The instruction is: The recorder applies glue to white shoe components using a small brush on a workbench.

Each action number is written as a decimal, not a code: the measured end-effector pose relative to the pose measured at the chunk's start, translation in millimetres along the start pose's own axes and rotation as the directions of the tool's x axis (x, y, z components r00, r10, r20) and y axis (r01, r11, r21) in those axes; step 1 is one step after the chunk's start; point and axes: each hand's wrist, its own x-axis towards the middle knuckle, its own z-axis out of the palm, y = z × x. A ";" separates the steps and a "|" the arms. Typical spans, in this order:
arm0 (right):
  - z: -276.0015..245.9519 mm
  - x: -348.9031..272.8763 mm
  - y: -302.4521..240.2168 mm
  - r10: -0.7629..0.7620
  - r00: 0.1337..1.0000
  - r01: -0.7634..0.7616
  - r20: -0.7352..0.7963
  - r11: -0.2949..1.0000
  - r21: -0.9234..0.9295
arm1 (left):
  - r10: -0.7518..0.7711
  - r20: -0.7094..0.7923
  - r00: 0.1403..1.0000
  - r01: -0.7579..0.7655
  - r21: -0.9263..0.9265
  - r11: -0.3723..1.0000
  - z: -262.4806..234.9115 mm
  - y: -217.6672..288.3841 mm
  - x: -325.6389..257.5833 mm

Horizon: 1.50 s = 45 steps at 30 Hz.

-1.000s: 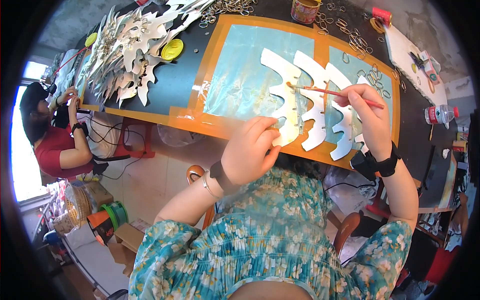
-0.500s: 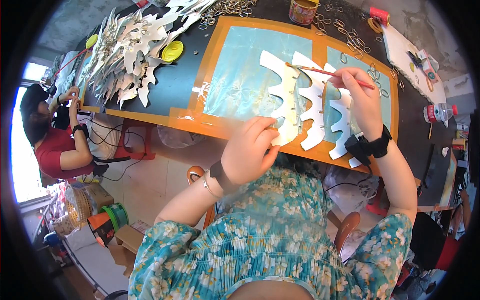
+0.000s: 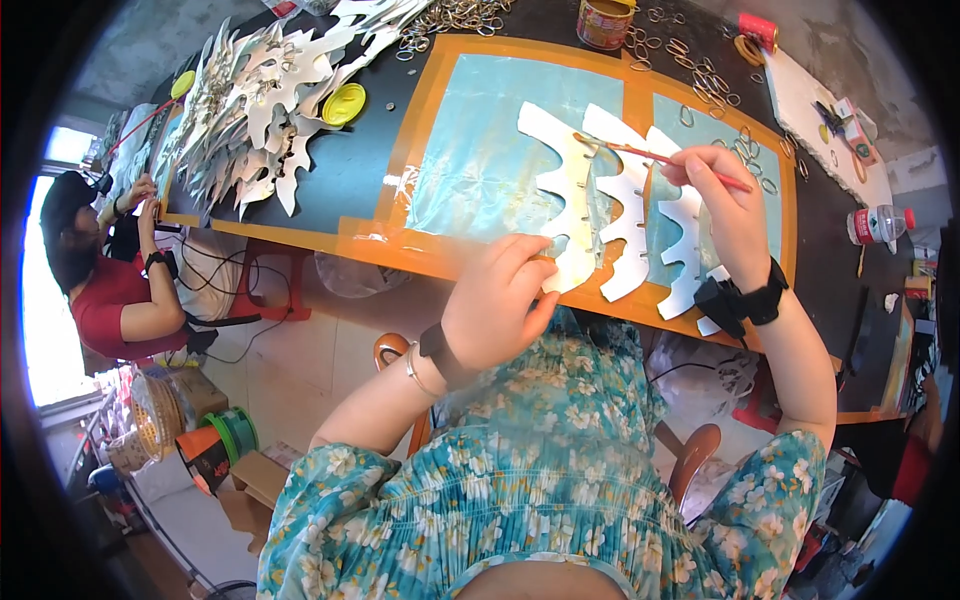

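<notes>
My left hand [image 3: 500, 300] pinches the near end of a white scalloped strip [image 3: 572, 190], which lies on a pale blue sheet [image 3: 480, 130] edged with orange tape. A yellowish wet-looking coat runs along the strip's right edge. Held in my right hand [image 3: 722, 200] is a thin red-handled paintbrush [image 3: 660, 156]; its bristles touch or hover just over the upper right edge of that strip. Beneath the brush and to the right lies a second white scalloped strip [image 3: 625, 200]. A third strip [image 3: 680, 240] rests beside my right wrist, partly hidden by the hand.
A heap of white jagged pieces [image 3: 265, 100] covers the table's left part, beside a yellow lid [image 3: 344, 103]. At the back stand an open tin [image 3: 604, 24] and many scattered metal rings [image 3: 710, 80]. A plastic bottle [image 3: 878, 226] is at right. Another person [image 3: 120, 270] works at far left.
My right hand and the brush have shifted slightly down and toward the near side along the strip's edge. My left hand keeps its hold in the same place.
</notes>
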 end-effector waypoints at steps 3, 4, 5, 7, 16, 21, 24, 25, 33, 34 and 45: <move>-4.9 -16.9 -8.2 0.008 1.000 -0.008 -0.004 0.999 -0.052 | 0.007 -0.005 1.000 -0.007 -0.002 1.000 -0.1 0.2 0.0; -6.1 -20.4 -10.3 0.005 1.000 -0.005 -0.009 0.998 -0.064 | -0.001 -0.001 1.000 0.001 -0.005 1.000 -0.6 1.0 0.5; -6.8 -21.6 -11.5 0.005 1.000 -0.006 -0.011 0.998 -0.063 | -0.009 0.003 1.000 0.009 -0.009 1.000 -0.8 1.6 0.6; -7.2 -23.3 -13.6 -0.014 1.000 0.013 -0.016 0.998 -0.063 | -0.004 0.003 1.000 0.004 -0.004 1.000 -0.5 1.7 0.4; 3.6 -23.9 -7.5 -0.017 1.000 0.016 -0.026 1.000 -0.026 | 0.004 0.001 1.000 -0.004 0.006 1.000 1.0 0.5 0.5; -4.3 -26.9 -14.3 -0.040 0.999 0.037 -0.033 0.997 -0.071 | -0.007 0.009 1.000 0.007 -0.002 1.000 -0.7 1.9 0.8; -1.2 -23.1 -15.7 -0.079 0.995 0.076 -0.064 0.996 -0.055 | -0.006 0.016 1.000 0.006 0.002 1.000 -1.6 2.7 1.5; 1.0 -20.7 -15.5 -0.089 0.993 0.086 -0.080 0.996 -0.033 | -0.006 0.017 1.000 0.006 0.006 1.000 -1.6 2.9 1.6; 5.2 -34.7 -11.1 -0.022 0.999 0.020 -0.026 0.998 -0.051 | -0.011 0.017 1.000 0.011 0.007 1.000 -1.4 2.1 1.3; 4.2 -37.2 -12.3 -0.025 0.999 0.025 -0.026 1.000 -0.013 | -0.011 0.017 1.000 0.011 0.002 1.000 -1.3 2.3 1.3; 7.3 -34.8 -7.6 -0.052 0.998 0.050 -0.030 0.997 -0.065 | -0.006 0.005 1.000 0.006 0.009 1.000 0.8 0.1 0.5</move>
